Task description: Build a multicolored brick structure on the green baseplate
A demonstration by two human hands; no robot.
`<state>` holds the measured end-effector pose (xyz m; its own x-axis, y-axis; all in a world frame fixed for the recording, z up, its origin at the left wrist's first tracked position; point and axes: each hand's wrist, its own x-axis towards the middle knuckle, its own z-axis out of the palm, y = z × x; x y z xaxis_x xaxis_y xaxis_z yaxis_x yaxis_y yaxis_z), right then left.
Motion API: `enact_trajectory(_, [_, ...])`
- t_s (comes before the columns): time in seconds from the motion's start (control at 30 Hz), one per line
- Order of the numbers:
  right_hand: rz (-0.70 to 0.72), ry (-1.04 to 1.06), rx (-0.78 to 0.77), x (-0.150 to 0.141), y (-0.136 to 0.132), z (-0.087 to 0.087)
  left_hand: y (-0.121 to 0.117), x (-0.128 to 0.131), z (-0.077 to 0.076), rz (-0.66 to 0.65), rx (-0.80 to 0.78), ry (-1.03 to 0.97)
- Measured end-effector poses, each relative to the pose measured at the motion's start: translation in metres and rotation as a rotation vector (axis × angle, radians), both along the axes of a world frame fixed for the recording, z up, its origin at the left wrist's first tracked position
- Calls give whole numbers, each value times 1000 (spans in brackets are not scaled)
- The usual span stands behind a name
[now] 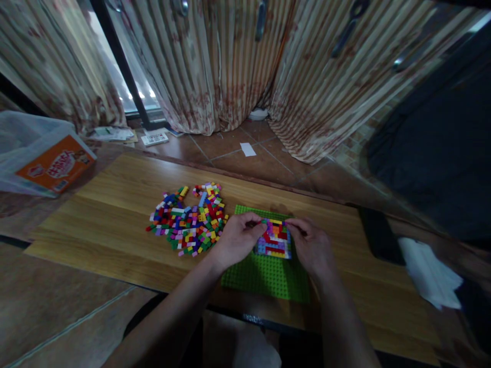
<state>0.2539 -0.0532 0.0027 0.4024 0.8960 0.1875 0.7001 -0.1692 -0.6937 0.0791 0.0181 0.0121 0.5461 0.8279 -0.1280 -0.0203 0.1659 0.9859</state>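
Note:
A green studded baseplate [264, 281] lies on the wooden table, with a block of many-coloured toy bricks [274, 240] built on its upper part. My left hand [240, 237] is at the block's upper left corner, thumb and fingers closed in a pinch. Something small and greenish shows at those fingertips, too blurred to name. At the upper right corner is my right hand [312, 248], its fingers also closed and touching the edge; whatever they hold is hidden. Left of the baseplate spreads a loose pile of mixed bricks [192, 225].
On the wooden table [99, 220], a dark flat object [379, 235] lies at the right end, beside white cloth or paper [429, 271]. A clear plastic bin [34, 148] with an orange label stands at the far left. Striped curtains [215, 66] hang behind.

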Motion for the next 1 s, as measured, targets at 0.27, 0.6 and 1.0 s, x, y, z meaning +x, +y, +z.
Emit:
enact_trajectory(0.27, [7,60,-41,3,2,-1,0,0,-5,-13,3,-29])
enact_trajectory(0.6, [-6,116,-59,4,1,-3,-1,1,-3,-2,-15,-16])
enact_trajectory(1.0, [58,146,194,-24,-8,19,-1,1,-3,0,5,-67])
